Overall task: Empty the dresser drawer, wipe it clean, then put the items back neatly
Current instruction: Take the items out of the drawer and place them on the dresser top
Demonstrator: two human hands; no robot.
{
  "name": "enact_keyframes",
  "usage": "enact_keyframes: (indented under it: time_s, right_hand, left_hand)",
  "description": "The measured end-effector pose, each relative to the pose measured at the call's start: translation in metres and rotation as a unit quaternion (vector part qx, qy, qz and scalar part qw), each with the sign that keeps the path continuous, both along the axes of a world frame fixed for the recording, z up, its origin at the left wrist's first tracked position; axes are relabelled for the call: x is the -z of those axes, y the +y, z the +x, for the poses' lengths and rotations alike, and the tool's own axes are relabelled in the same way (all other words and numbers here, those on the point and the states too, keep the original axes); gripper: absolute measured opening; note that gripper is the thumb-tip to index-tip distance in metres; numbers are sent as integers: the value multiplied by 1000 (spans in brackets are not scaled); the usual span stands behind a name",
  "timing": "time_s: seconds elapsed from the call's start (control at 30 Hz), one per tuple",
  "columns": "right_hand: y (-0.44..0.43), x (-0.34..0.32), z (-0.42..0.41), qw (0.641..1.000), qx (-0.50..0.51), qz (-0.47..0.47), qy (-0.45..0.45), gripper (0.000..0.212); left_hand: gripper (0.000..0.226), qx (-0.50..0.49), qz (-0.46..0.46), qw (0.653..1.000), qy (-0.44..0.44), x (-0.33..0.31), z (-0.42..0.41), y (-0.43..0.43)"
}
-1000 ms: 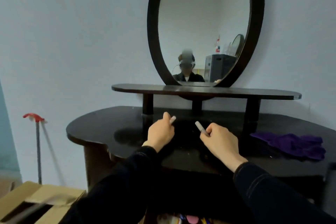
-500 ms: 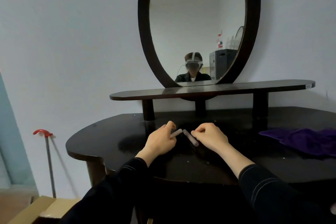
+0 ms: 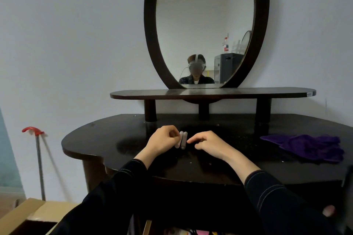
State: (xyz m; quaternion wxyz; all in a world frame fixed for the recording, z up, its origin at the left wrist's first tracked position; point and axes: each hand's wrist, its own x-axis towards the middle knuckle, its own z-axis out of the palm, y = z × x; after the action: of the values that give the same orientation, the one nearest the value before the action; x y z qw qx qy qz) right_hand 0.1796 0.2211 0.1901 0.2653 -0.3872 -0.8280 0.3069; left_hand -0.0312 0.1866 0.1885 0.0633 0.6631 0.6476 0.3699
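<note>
Well, both hands are out over the dark, glossy desk (image 3: 114, 145), close together near its middle. Between them lie two short pale grey sticks, side by side and touching, flat on the desk top, pointing roughly away from the person. The left hand (image 3: 164, 140) has its fingers curled, thumb and forefinger closed on the upper part of the left stick (image 3: 178, 139). The right hand (image 3: 208, 142) is bent at the knuckles, its fingertips (image 3: 189, 141) meeting the side of the right stick (image 3: 184, 140). Whether they pinch it or only rest against it, I cannot tell. Both arms are in dark sleeves with pale stitching.

Off to the right on the desk, well apart from the hands, lies a crumpled purple cloth (image 3: 305, 146). Behind the hands a narrow shelf (image 3: 277, 91) stands on three short posts. Above it rises an oval mirror (image 3: 150, 25) in a dark frame, which shows the person wearing a headset.

Down at the very bottom edge, below the desk's front, a strip of coloured items (image 3: 191, 232) peeks out, too little to make out. On the floor to the left sits an open cardboard box (image 3: 28, 213), and a red-handled pole (image 3: 39, 158) leans at the wall.
</note>
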Motion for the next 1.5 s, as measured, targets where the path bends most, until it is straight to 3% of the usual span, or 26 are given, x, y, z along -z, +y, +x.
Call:
enact_keyframes:
  time_s: [0.13,0.37,0.5,0.6,0.67,0.73,0.77,0.83,0.9,0.97,1.03,1.2,1.33,1.43,1.5]
  right_hand:
    - [-5,1,0,997,21,26,-62,38]
    - [-24,4,7,994,49,66,-74,38]
    - [-61,12,20,952,98,262,-127,25]
    - [-110,41,43,898,149,412,40,16]
    - [-143,82,64,864,151,457,147,18]
    - [-167,131,86,857,141,477,137,18]
    - [-173,155,97,865,134,472,106,18]
    - [-174,195,112,908,125,400,-5,16]
    - [-165,223,116,958,165,197,-128,10]
    - [-148,251,116,950,214,23,-225,10]
    - [-132,275,111,923,217,-34,-316,16]
    - [-109,300,99,901,207,-31,-379,29]
    - [-103,304,97,901,192,-54,-385,20]
    - [-102,297,103,911,214,-76,-345,23]
    - [-104,290,109,924,245,-80,-282,25]
  left_hand:
    - [11,1,-5,1000,-12,0,2,-4]
    - [11,-43,10,994,-100,1,9,-24]
    - [12,-16,52,987,-152,2,26,-65]
    - [19,18,199,952,-230,20,47,-117]
    - [16,33,320,932,-170,53,63,-153]
    - [14,78,357,928,-74,98,78,-179]
    - [14,114,329,937,-22,123,83,-185]
    - [12,172,192,963,77,172,90,-180]
    - [11,180,-2,978,102,215,94,-164]
    - [14,168,-150,971,84,250,94,-147]
    - [12,153,-210,960,100,273,91,-135]
    - [12,115,-245,960,79,291,82,-126]
    - [11,78,-244,965,54,293,80,-126]
    - [14,40,-212,972,89,299,81,-121]
    - [35,26,-194,970,142,304,83,-112]
